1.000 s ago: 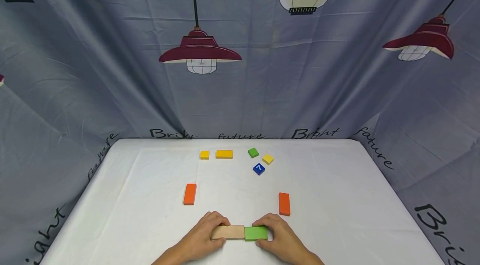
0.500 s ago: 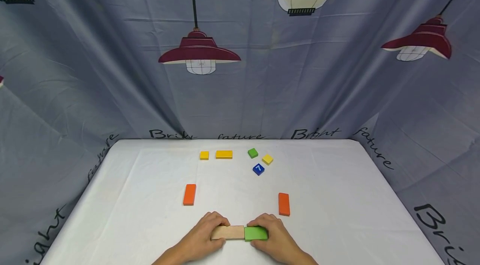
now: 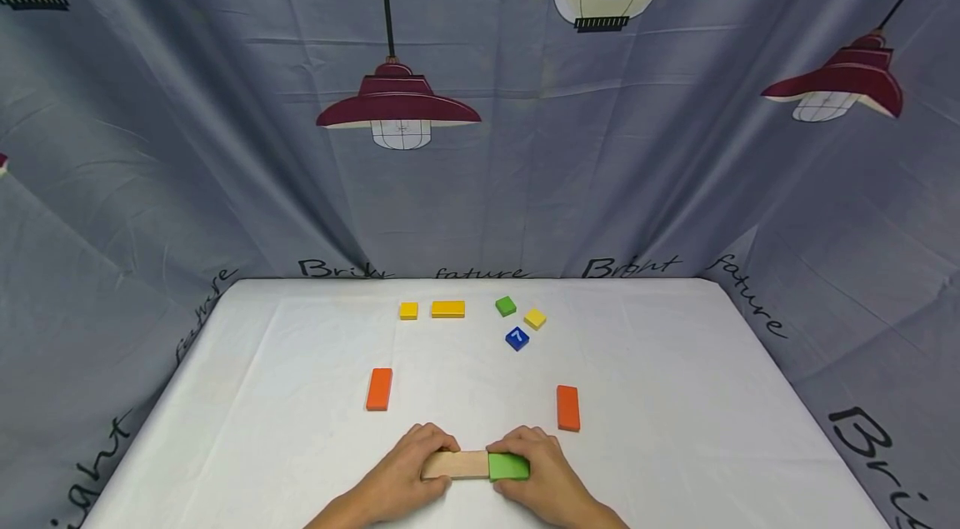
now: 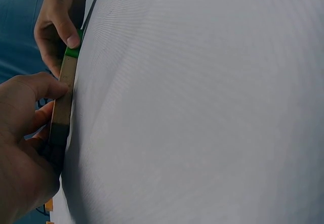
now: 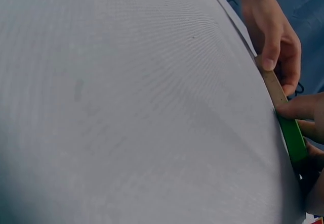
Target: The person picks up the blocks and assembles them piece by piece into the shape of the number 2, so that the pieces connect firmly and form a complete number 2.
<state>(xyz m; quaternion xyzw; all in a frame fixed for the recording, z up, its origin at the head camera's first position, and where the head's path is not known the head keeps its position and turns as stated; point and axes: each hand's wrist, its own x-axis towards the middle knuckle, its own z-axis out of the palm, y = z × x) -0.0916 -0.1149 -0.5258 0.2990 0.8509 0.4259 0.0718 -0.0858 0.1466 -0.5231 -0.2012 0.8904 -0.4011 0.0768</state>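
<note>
Near the front of the white table, my left hand (image 3: pixel 405 471) grips a plain wooden block (image 3: pixel 468 465) between thumb and fingers. My right hand (image 3: pixel 546 475) pinches a green block (image 3: pixel 508 466) the same way, its palm side covering the block's right end. The two blocks lie end to end in one line and look to be touching. In the left wrist view the wooden block (image 4: pixel 64 100) runs on from the green one (image 4: pixel 74 51). From the right wrist the green block (image 5: pixel 292 135) shows with my thumb near the joint.
Orange blocks lie beyond my hands, one left (image 3: pixel 379 389) and one right (image 3: pixel 567 408). Farther back are a small yellow block (image 3: pixel 408 311), a longer yellow block (image 3: pixel 448 309), a green block (image 3: pixel 506 306), a yellow one (image 3: pixel 535 319) and a blue block marked 7 (image 3: pixel 517 338).
My right hand has shifted left along the green block, its thumb and fingers now nearer the joint with the wooden block. My left hand has stayed in place.
</note>
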